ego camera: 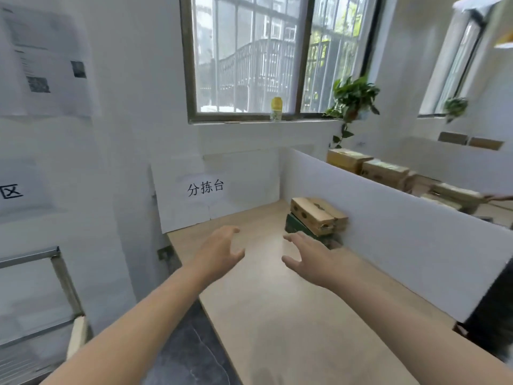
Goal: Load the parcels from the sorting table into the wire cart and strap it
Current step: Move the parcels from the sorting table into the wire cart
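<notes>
Parcels [316,218] two in one stack, on one sorting table [277,301], left grip [222,251] and right grip [308,257] both wide, empty

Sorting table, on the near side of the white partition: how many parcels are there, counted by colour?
Brown cardboard parcels: 2, apparently side by side on top (the seam between them is blurred)
Dark green parcel: 1, underneath them
Total: 3
</notes>
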`<action>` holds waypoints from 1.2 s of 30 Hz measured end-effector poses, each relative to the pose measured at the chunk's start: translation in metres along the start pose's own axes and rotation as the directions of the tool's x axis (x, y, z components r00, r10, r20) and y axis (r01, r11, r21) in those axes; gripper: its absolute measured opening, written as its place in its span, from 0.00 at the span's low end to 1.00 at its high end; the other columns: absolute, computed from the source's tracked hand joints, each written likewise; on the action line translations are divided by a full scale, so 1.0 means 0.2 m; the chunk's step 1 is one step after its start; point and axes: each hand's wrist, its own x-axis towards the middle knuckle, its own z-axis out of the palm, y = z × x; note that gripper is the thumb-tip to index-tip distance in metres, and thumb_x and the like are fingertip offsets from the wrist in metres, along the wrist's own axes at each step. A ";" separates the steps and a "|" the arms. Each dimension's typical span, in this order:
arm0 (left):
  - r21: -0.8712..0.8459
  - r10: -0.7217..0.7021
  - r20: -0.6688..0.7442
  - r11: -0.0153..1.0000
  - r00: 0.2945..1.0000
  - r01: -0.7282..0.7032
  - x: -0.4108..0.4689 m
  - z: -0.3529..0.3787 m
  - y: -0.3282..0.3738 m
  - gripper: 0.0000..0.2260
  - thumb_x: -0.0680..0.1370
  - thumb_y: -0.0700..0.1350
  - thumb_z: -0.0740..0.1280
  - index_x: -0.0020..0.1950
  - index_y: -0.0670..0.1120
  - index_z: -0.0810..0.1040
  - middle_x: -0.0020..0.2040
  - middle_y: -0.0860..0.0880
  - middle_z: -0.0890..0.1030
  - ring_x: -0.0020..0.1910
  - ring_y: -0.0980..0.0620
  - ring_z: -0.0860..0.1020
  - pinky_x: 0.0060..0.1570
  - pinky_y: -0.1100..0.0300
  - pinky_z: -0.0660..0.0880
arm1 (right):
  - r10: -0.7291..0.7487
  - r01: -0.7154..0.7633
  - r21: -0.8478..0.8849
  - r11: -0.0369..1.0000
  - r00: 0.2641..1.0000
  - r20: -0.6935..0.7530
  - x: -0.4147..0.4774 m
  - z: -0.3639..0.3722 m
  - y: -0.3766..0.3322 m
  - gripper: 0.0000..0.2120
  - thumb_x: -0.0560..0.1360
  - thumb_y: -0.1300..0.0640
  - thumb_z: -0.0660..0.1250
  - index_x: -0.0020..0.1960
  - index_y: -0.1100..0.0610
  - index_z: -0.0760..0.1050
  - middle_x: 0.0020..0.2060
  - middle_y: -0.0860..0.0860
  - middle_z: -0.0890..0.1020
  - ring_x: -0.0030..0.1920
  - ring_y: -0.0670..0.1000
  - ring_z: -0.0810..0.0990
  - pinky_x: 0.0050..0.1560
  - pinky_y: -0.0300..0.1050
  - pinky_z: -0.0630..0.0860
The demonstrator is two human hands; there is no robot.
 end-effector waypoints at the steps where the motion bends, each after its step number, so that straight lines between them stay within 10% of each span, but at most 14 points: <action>1: 0.002 0.027 -0.006 1.000 1.000 -0.027 0.03 0.05 0.09 0.23 0.80 0.48 0.65 0.74 0.44 0.67 0.73 0.47 0.69 0.72 0.49 0.67 0.70 0.58 0.62 | 0.023 -0.024 -0.011 1.000 1.000 -0.006 -0.04 -0.04 0.08 0.27 0.80 0.45 0.62 0.76 0.51 0.62 0.72 0.45 0.67 0.71 0.51 0.69 0.68 0.46 0.67; 18: 0.159 0.096 0.079 0.982 0.992 -0.107 0.27 0.99 1.47 0.23 0.80 0.50 0.63 0.74 0.45 0.66 0.71 0.48 0.71 0.69 0.49 0.69 0.67 0.57 0.66 | 0.074 -0.075 0.032 0.997 0.997 0.010 -0.54 -0.51 1.58 0.28 0.79 0.46 0.64 0.76 0.54 0.62 0.71 0.51 0.69 0.70 0.54 0.68 0.70 0.50 0.67; 36: 0.183 0.053 0.063 0.981 0.997 -0.063 1.15 1.38 1.44 0.21 0.80 0.51 0.62 0.72 0.45 0.68 0.67 0.49 0.73 0.63 0.50 0.73 0.61 0.55 0.73 | 0.044 -0.051 0.134 0.990 0.997 0.056 0.26 -0.53 2.13 0.26 0.81 0.47 0.62 0.76 0.54 0.62 0.73 0.52 0.69 0.71 0.53 0.68 0.70 0.48 0.66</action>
